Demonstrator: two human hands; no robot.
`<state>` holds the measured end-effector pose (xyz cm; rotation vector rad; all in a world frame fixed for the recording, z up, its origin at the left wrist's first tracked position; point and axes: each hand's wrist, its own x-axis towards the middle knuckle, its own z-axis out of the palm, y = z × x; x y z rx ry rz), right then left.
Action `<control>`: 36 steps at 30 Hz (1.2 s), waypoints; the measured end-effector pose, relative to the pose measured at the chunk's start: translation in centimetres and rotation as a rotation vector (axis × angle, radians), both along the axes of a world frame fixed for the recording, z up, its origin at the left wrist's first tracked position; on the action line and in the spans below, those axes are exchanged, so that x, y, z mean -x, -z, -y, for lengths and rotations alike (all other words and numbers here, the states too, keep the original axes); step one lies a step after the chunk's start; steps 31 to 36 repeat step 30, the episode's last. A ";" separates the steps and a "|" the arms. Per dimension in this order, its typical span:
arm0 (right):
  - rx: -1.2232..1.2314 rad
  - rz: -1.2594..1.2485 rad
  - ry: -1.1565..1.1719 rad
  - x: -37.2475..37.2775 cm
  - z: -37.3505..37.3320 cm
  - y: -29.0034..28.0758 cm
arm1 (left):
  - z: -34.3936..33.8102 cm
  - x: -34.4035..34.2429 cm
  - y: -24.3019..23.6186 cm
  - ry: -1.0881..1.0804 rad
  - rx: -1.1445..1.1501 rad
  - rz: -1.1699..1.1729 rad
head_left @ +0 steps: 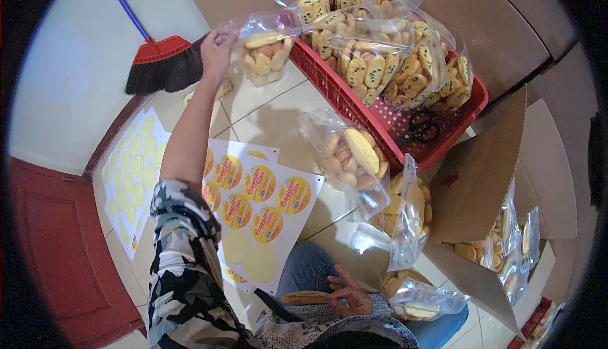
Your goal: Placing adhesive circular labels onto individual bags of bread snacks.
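My left hand [218, 48], its arm in a camouflage sleeve, reaches far forward and grips the top of a clear plastic bag of oval biscuits [263, 61] that stands on the tiles beside a red crate. Low over my lap, my right hand [349, 297] pinches the edge of a yellow-orange sticker [306, 298], seen almost edge-on. Under my left arm lies a white sheet of round orange-yellow stickers [263, 187], with some spots peeled bare. Another sheet with pale yellow circles [130, 171] is to its left.
Filled biscuit bags [380, 57] crowd the red plastic crate [443, 149], with black scissors [421, 127] inside. More bags [354, 159] lie near my knees. An open cardboard box [472, 184] at right holds bags. A broom [161, 64] leans at the wall by a red door [60, 241].
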<state>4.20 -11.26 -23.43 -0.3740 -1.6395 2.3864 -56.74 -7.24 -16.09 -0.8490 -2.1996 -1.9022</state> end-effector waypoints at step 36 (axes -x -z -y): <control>0.704 -0.080 0.085 -10.8 7.0 -10.3 | 26.4 -50.4 -4.6 -0.179 -0.495 0.930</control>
